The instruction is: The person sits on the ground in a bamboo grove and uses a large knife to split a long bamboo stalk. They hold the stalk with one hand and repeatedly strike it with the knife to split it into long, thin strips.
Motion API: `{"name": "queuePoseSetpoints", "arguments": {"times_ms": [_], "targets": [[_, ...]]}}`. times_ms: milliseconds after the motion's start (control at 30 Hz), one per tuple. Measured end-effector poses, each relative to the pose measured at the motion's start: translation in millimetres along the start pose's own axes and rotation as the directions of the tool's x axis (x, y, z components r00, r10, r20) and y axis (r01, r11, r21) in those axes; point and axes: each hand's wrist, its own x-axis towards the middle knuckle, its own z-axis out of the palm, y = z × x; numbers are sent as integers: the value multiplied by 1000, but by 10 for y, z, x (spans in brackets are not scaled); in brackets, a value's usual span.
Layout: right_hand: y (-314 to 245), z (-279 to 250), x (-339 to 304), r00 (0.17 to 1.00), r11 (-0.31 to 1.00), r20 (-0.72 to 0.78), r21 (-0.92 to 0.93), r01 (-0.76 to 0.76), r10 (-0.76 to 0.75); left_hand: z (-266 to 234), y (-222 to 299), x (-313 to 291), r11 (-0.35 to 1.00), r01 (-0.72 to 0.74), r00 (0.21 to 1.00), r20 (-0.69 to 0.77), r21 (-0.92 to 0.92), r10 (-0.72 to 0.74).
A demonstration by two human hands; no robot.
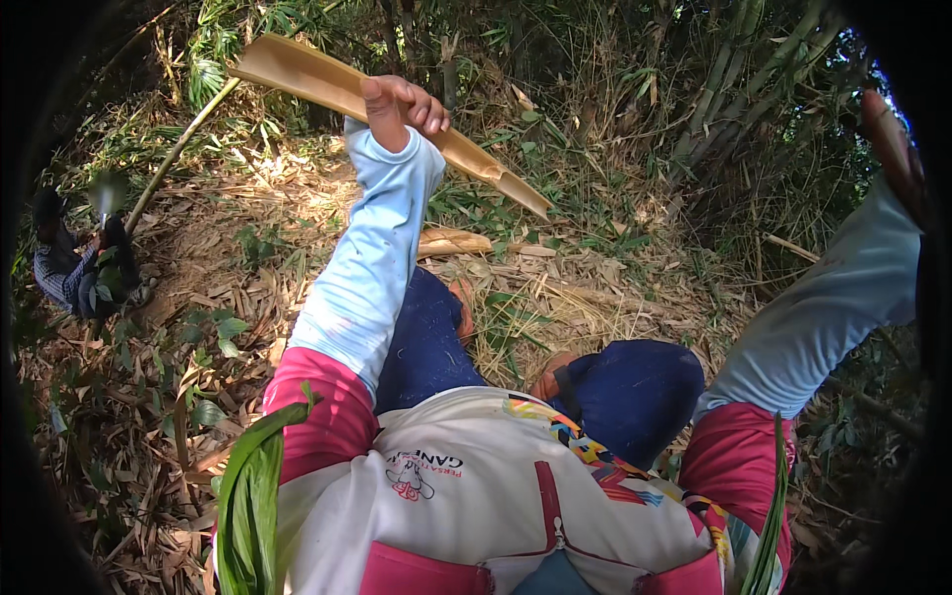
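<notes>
A length of split bamboo [476,161], pale tan and hollow like a trough, slants across the space in front of me, its left end higher. My left hand [405,107] grips it near the middle, thumb on the near side and fingers over the far edge. At the far right rim my right hand [897,149] is raised, apart from the bamboo. It is dark and partly cut off by the picture's edge, so its fingers and anything in them cannot be made out. Another split piece [453,241] lies on the ground beyond my knees.
Dry leaves and pale shavings [585,315] cover the ground around my feet. At the left a person [74,258] sits low, something shiny by their hands. A long thin pole [183,149] leans up from beside them. Bamboo stems [729,89] stand thickly at the back right.
</notes>
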Motion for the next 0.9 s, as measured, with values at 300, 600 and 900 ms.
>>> {"name": "queuePoseSetpoints", "arguments": {"times_ms": [300, 600, 900], "targets": [[1082, 2103, -2675, -299, -385, -466, -99, -918, 833, 660, -358, -40, 984, 44, 964, -267, 171, 3], [394, 2126, -2343, -261, 272, -682, 569, -776, 683, 2, -7, -147, 993, -17, 994, -106, -119, 4], [274, 2469, -2466, -392, -28, -459, 621, -784, 798, -414, 310, -116, 981, 28, 999, -36, -190, -35]]}}
